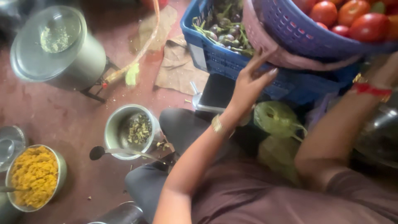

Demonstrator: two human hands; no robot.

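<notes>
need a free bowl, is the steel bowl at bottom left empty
No, the steel bowl at bottom left is heaped with a yellow crumbly food.

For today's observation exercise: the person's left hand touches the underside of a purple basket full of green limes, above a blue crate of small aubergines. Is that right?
Not quite. The head view shows the purple basket holds red tomatoes, not green limes. The rest stands: the left hand touches its underside, above the blue crate of small aubergines.
</notes>
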